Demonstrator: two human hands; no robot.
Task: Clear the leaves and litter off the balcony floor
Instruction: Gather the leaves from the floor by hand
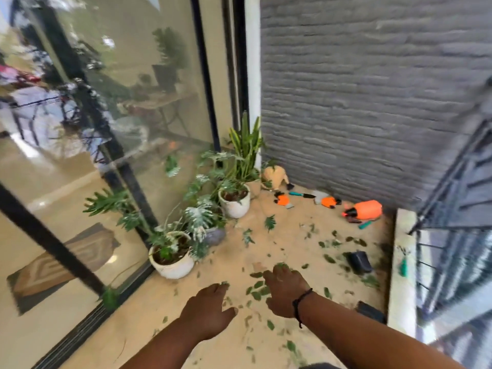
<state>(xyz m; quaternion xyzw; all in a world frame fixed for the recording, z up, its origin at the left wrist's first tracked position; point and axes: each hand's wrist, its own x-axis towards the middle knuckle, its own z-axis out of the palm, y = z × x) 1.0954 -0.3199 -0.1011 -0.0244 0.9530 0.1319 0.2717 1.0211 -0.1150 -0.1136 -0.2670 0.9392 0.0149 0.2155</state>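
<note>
— Where are the leaves [257, 288]?
— Scattered flat across the balcony floor [292, 222], pointing every way, thickest by the hands.
— And the hands?
— Left hand [207, 308] and right hand [286, 292] both released, fingers spread, palms down over them.

Both hands [210, 310] [286, 291] reach over scattered leaves [257, 288].

Green leaves [257, 290] between my hands on the beige floor [292, 225] — white pots [173, 267] left, orange sprayer [366, 210] beyond — grey brick wall [372, 89].
</note>
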